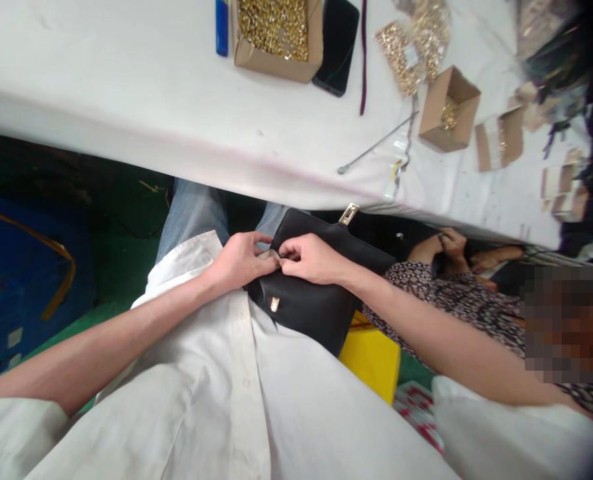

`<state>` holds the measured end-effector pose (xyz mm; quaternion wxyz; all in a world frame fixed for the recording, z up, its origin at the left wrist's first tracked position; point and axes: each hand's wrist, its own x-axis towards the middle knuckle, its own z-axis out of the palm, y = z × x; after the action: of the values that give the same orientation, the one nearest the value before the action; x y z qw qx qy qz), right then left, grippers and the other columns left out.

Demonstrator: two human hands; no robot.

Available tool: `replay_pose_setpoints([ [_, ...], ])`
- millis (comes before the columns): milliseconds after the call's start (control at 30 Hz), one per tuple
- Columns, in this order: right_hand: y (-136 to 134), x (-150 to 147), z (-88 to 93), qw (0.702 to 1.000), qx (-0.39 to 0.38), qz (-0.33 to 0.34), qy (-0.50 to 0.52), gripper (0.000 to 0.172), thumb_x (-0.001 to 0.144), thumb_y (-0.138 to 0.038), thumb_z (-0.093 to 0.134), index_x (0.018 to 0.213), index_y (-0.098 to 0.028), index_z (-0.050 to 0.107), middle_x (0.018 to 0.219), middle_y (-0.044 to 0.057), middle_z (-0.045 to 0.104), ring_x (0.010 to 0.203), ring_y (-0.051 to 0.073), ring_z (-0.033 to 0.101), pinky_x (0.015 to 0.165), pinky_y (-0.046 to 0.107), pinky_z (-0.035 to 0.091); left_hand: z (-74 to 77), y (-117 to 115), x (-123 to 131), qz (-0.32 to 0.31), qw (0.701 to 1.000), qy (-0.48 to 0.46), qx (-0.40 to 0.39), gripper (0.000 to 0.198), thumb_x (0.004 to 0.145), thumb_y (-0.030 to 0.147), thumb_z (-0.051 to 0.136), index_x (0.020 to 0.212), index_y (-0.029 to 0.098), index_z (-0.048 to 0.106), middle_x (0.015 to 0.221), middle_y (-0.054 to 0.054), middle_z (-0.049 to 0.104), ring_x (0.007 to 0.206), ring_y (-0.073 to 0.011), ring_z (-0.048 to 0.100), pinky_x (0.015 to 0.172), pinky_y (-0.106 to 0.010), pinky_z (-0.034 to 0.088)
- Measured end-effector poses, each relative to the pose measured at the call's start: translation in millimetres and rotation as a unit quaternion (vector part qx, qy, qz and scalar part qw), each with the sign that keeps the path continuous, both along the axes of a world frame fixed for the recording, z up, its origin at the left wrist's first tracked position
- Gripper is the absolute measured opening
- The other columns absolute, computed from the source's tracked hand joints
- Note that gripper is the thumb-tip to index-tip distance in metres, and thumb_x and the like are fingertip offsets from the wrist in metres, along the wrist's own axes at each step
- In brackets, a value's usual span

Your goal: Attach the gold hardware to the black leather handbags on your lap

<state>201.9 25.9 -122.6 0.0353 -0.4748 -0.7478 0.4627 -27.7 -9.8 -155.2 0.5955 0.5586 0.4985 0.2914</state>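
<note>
A black handbag point(321, 310) lies across my lap, its flap point(321, 233) folded back toward the table. A gold-coloured clasp plate point(349, 214) sits at the flap's tip, and a small gold lock piece point(275, 305) is on the bag's front. My left hand point(241, 259) is closed at the bag's left end, thumb and fingers gripping its edge. Beside it, my right hand point(310, 259) pinches at the same spot, fingertips almost touching the left ones. A small greyish piece shows between the fingertips; its kind is hidden.
On the white table point(126, 87) are a carton of gold hardware point(276, 67), a phone point(337, 47), a smaller carton point(449, 113), bags of gold parts point(401, 57) and a thin metal rod point(376, 143). A co-worker point(446, 293) sits close at right, near a yellow box point(371, 360).
</note>
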Motion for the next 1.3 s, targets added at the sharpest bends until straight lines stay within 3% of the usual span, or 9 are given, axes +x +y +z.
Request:
replay_pose_setpoints([
  [100, 0.2, 1.1, -0.7, 1.000, -0.019, -0.016, 0.003, 0.013, 0.086, -0.030, 0.072, 0.086, -0.017, 0.075, 0.075, -0.002, 0.066, 0.072, 0.016, 0.055, 0.062, 0.027, 0.035, -1.2, -0.8, -1.6, -0.005, 1.000, -0.009, -0.008, 0.067, 0.082, 0.031, 0.080, 0.144, 0.006, 0.072, 0.070, 0.003, 0.071, 0.055, -0.0124, 0.055, 0.046, -0.022, 0.036],
  [267, 0.9, 1.2, -0.7, 0.998, -0.051, -0.028, 0.019, 0.015, 0.084, -0.030, 0.073, 0.087, -0.016, 0.077, 0.078, -0.002, 0.067, 0.073, 0.017, 0.058, 0.062, 0.027, 0.037, -3.9, 2.3, -2.8, -0.019, 1.000, 0.000, -0.010, 0.061, 0.082, 0.030, 0.077, 0.138, 0.007, 0.076, 0.073, 0.000, 0.074, 0.055, -0.0122, 0.054, 0.044, -0.023, 0.033],
  [433, 2.6, 0.1, 4.3, 0.999, -0.029, -0.019, 0.001, 0.014, 0.082, -0.028, 0.071, 0.086, -0.016, 0.078, 0.074, -0.002, 0.066, 0.070, 0.016, 0.058, 0.061, 0.027, 0.035, 2.8, 0.4, -1.7, -0.002, 1.000, -0.004, -0.019, 0.058, 0.081, 0.031, 0.078, 0.133, 0.006, 0.078, 0.069, 0.002, 0.069, 0.053, -0.0113, 0.050, 0.045, -0.023, 0.031],
  [633, 11.9, -8.9, 35.7, 0.997, 0.040, 0.057, -0.022, 0.011, 0.082, -0.024, 0.069, 0.083, -0.017, 0.076, 0.072, -0.004, 0.063, 0.068, 0.015, 0.054, 0.060, 0.030, 0.031, 17.9, -3.5, -3.2, 0.018, 0.999, -0.041, 0.003, 0.050, 0.086, 0.035, 0.079, 0.128, 0.009, 0.078, 0.063, 0.006, 0.061, 0.053, -0.0108, 0.047, 0.048, -0.024, 0.030],
  [800, 26.6, -14.6, 56.4, 0.991, 0.044, 0.117, -0.054, 0.010, 0.082, -0.023, 0.069, 0.082, -0.019, 0.078, 0.073, -0.003, 0.066, 0.070, 0.017, 0.056, 0.063, 0.031, 0.034, 15.9, -7.3, -0.1, 0.049, 0.997, -0.050, 0.031, 0.044, 0.091, 0.035, 0.074, 0.128, 0.011, 0.078, 0.059, 0.007, 0.055, 0.051, -0.0112, 0.042, 0.048, -0.027, 0.023],
  [933, 29.7, -11.5, 45.1, 0.992, -0.005, 0.116, -0.051, 0.013, 0.083, -0.025, 0.068, 0.086, -0.019, 0.079, 0.077, -0.003, 0.069, 0.072, 0.017, 0.057, 0.064, 0.030, 0.037, 6.5, -13.9, 4.0, 0.043, 0.998, -0.025, 0.041, 0.037, 0.096, 0.037, 0.069, 0.121, 0.012, 0.080, 0.059, 0.006, 0.055, 0.053, -0.0125, 0.043, 0.050, -0.028, 0.023],
  [1100, 29.4, -3.8, 23.9, 0.991, -0.002, 0.124, -0.054, 0.014, 0.084, -0.024, 0.069, 0.089, -0.019, 0.081, 0.079, -0.003, 0.070, 0.073, 0.017, 0.057, 0.065, 0.029, 0.036, -2.3, -16.4, 12.1, 0.046, 0.996, 0.031, 0.069, 0.026, 0.099, 0.035, 0.065, 0.105, 0.013, 0.079, 0.063, 0.002, 0.063, 0.059, -0.0146, 0.050, 0.054, -0.029, 0.029],
  [1200, 30.8, -1.5, 19.8, 0.991, 0.011, 0.122, -0.061, 0.015, 0.085, -0.022, 0.069, 0.091, -0.020, 0.082, 0.079, -0.003, 0.071, 0.073, 0.017, 0.057, 0.065, 0.030, 0.037, -4.5, -13.1, 17.5, 0.069, 0.995, 0.048, 0.053, 0.028, 0.098, 0.033, 0.069, 0.117, 0.013, 0.076, 0.066, 0.001, 0.072, 0.061, -0.0168, 0.060, 0.057, -0.029, 0.037],
  [1300, 32.0, 3.7, 21.1, 0.993, -0.011, 0.109, -0.049, 0.019, 0.091, -0.025, 0.070, 0.102, -0.020, 0.084, 0.087, -0.001, 0.077, 0.079, 0.019, 0.064, 0.069, 0.030, 0.042, -4.1, -10.5, 20.6, 0.091, 0.993, 0.055, 0.053, 0.048, 0.097, 0.030, 0.071, 0.141, 0.012, 0.067, 0.066, 0.003, 0.075, 0.063, -0.0188, 0.066, 0.062, -0.030, 0.043],
])
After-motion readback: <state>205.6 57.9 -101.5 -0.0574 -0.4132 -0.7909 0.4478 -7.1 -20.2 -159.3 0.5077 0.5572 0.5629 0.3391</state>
